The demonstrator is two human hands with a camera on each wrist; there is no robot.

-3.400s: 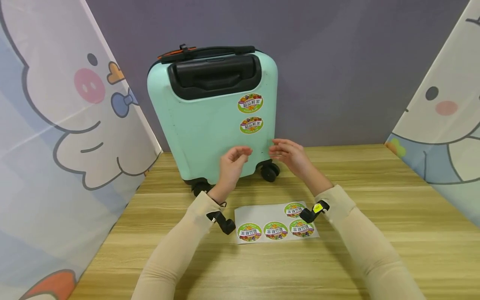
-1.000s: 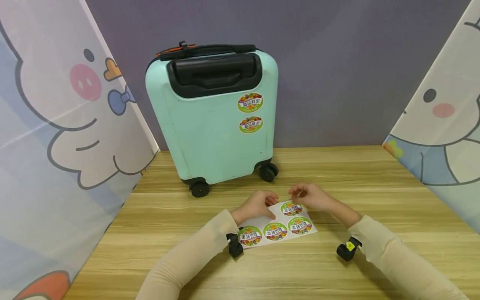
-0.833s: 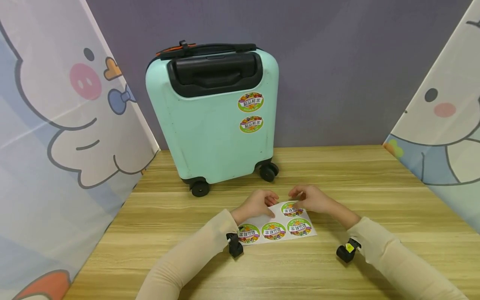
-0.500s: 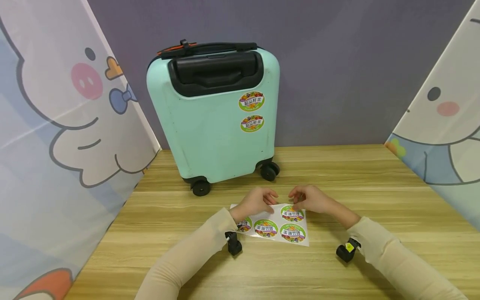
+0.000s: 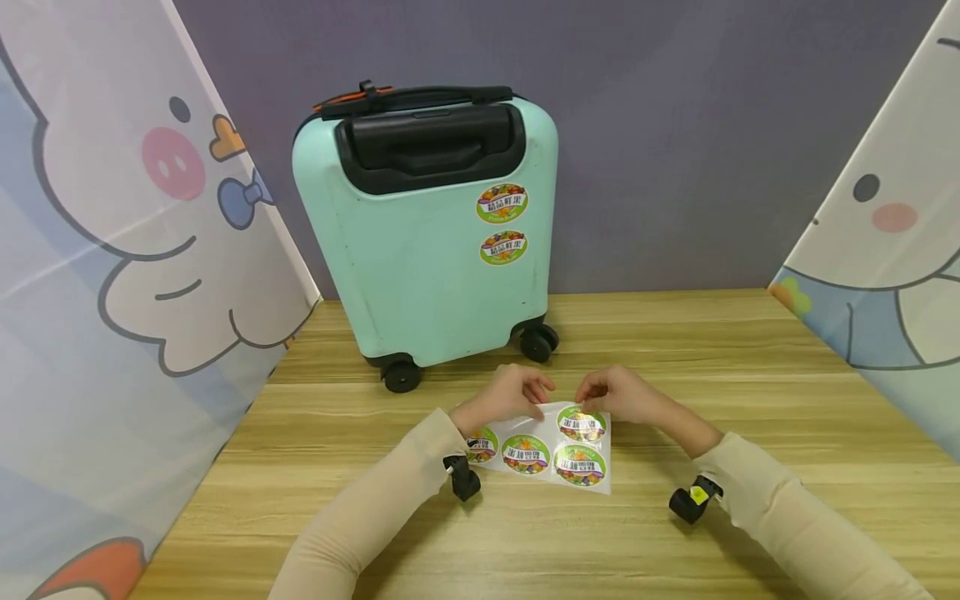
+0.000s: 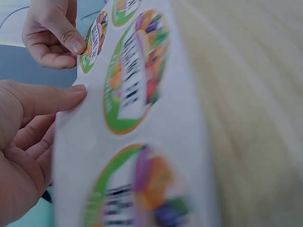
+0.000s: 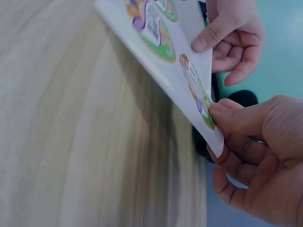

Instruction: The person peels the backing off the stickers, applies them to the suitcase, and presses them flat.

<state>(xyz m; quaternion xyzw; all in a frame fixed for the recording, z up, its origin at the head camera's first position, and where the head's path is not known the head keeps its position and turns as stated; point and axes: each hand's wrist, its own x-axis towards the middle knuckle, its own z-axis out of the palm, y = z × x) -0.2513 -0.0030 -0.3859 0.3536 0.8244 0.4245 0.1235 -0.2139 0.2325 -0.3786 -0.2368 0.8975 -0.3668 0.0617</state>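
A white sheet [image 5: 551, 432] bears several oval fruit stickers printed in green, purple and orange. My left hand [image 5: 504, 395] pinches its far edge, thumb on the printed face and fingers behind. At the far right corner, my right hand [image 5: 624, 395] also pinches the sheet, its thumb over the edge of the corner sticker [image 7: 198, 92]. That sticker lies against the sheet in the right wrist view. The sheet is raised at a slant above the table, and its left end is partly hidden behind my left wrist.
A mint-green suitcase [image 5: 427, 275] stands upright behind the hands on black wheels. Two matching stickers, an upper one [image 5: 502, 203] and a lower one [image 5: 504, 247], are on its right side. Cartoon-printed panels flank the wooden table [image 5: 720, 367], with a grey wall behind.
Both hands have come down from in front of the suitcase to the sticker sheet and taken hold of its far edge. The sheet has been lifted, turned and shifted slightly left.
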